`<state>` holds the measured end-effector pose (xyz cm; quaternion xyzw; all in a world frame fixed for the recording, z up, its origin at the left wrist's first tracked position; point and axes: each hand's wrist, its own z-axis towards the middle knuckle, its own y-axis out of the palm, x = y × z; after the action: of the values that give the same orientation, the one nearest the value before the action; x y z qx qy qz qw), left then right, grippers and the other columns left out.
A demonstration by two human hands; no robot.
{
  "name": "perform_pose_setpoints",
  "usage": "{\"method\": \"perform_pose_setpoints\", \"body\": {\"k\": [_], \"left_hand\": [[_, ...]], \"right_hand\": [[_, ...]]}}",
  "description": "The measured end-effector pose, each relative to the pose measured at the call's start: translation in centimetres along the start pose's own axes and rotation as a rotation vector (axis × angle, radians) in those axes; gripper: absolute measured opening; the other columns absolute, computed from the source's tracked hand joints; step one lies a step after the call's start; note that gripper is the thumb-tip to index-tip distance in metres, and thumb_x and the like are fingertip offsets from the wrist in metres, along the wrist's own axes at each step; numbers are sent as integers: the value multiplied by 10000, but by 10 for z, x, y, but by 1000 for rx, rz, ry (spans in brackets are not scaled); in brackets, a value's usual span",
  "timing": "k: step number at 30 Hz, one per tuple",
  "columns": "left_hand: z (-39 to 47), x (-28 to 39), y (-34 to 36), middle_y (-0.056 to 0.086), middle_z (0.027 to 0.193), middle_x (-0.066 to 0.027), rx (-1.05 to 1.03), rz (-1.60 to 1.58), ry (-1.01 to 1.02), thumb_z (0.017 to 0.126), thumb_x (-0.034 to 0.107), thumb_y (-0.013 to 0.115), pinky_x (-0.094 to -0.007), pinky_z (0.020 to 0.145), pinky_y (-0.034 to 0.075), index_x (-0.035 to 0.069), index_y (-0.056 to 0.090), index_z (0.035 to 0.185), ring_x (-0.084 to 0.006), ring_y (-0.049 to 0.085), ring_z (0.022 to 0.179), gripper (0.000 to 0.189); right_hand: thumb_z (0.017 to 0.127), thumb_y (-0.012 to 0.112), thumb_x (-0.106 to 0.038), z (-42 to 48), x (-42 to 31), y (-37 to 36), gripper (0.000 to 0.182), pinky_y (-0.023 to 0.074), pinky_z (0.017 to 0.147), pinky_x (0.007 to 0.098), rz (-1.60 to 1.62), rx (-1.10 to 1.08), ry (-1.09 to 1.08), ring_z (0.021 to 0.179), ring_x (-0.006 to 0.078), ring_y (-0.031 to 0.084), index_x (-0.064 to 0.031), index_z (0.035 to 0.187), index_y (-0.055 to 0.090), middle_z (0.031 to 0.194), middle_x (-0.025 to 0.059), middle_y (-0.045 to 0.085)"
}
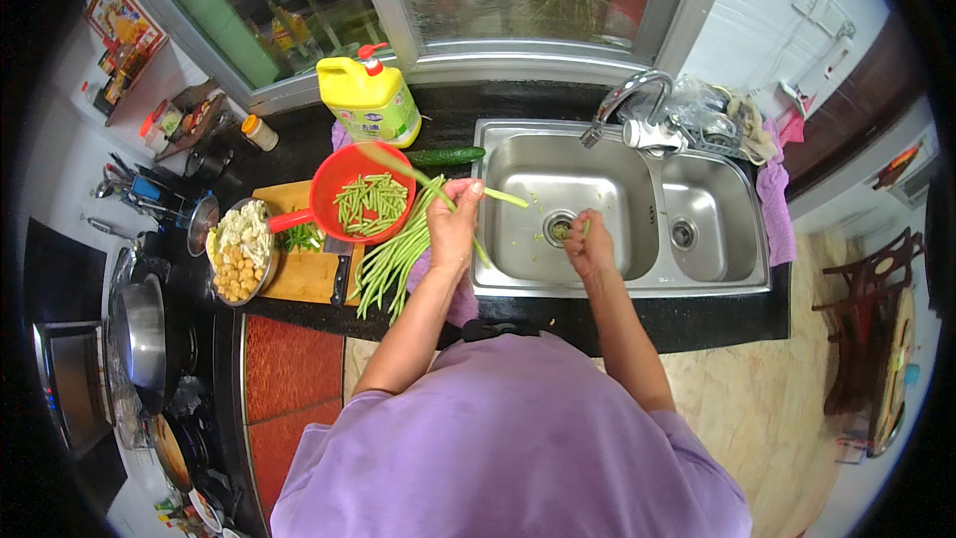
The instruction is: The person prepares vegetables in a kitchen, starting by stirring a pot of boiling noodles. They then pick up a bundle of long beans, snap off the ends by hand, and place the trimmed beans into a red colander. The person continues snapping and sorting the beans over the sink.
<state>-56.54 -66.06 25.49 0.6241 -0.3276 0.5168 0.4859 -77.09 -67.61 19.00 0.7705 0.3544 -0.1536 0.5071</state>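
Near the left rim of the large sink basin, my left hand is closed around a few long green beans. My right hand is over the basin near the drain, pinching a small green bean piece. Cut bean pieces lie in a red plastic strainer to the left. A bunch of long whole beans rests beside it on the counter. Small green scraps are scattered in the basin.
A knife lies on a wooden cutting board, next to a metal bowl of cauliflower and brown balls. Behind are a cucumber and a yellow detergent jug. The faucet arches over the sink.
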Motion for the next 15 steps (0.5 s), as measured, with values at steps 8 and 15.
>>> {"method": "perform_pose_setpoints", "body": {"k": [8, 15], "left_hand": [[20, -14, 13, 599, 709, -21, -458, 179, -438, 873, 189, 618, -182, 480, 323, 52, 612, 904, -67, 494, 566, 140], [-30, -47, 61, 544, 648, -18, -168, -92, -306, 905, 149, 568, -225, 377, 398, 56, 534, 834, -94, 484, 458, 122]], "right_hand": [[924, 488, -337, -27, -14, 59, 257, 302, 418, 194, -606, -434, 210, 558, 65, 458, -102, 829, 529, 736, -7, 502], [936, 496, -289, -20, 23, 29, 238, 306, 405, 177, 91, -223, 100, 506, 62, 440, -115, 775, 511, 659, -26, 484]]}}
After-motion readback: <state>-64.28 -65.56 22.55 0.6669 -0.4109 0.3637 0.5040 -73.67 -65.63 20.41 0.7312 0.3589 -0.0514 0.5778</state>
